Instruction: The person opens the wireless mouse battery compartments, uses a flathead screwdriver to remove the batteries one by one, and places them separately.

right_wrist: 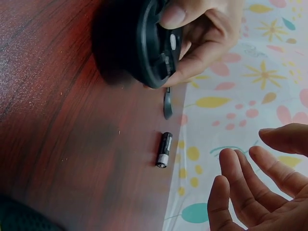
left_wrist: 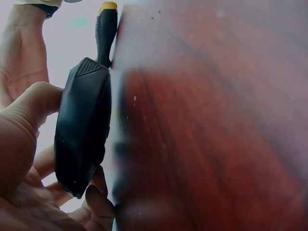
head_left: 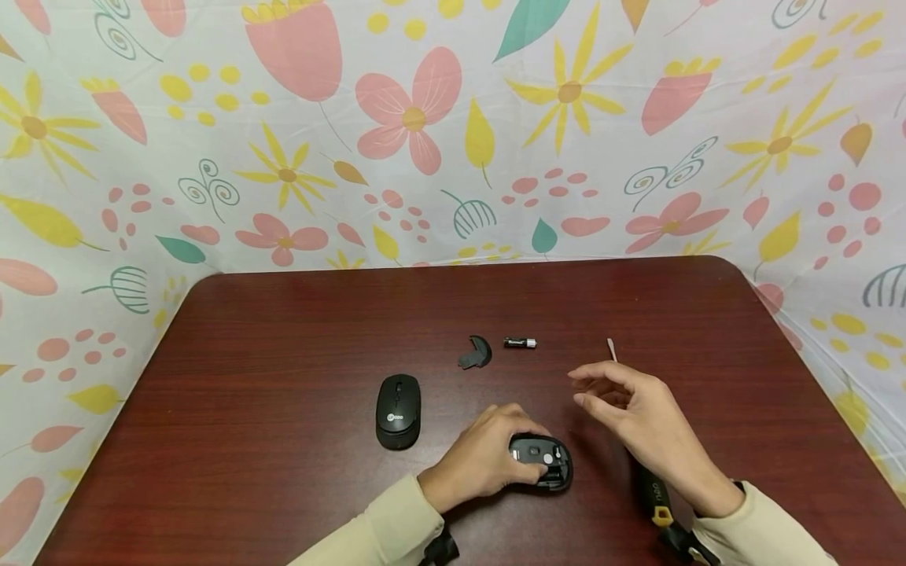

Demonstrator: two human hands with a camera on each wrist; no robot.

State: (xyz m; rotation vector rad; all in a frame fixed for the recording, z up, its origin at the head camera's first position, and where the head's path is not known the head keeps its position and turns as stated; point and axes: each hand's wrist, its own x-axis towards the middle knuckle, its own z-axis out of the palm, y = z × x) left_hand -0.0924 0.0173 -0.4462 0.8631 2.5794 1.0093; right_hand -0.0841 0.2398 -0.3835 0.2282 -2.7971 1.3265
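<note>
My left hand [head_left: 484, 456] grips a black computer mouse [head_left: 548, 454] with its underside facing up. Its battery compartment lies uncovered, with the thumb at the compartment's edge. To the right, my right hand [head_left: 647, 413] hovers over the table, fingers loosely bent and holding nothing. Beyond the two hands lie a black AAA-type battery [head_left: 520, 343] with a silver end and a curved black mouse cover [head_left: 478, 352]. In the right wrist view, the battery [right_wrist: 164, 150] sits beyond the held mouse [right_wrist: 147, 43], and the right hand's fingers [right_wrist: 240, 192] are spread apart.
A second black mouse [head_left: 398, 412] stands upright left of the left hand. Partly hidden under the right forearm lies a black and yellow screwdriver [head_left: 653, 491], its tip pointing to the back. A flowered cloth [head_left: 425, 196] hangs behind the dark red wooden table [head_left: 283, 338].
</note>
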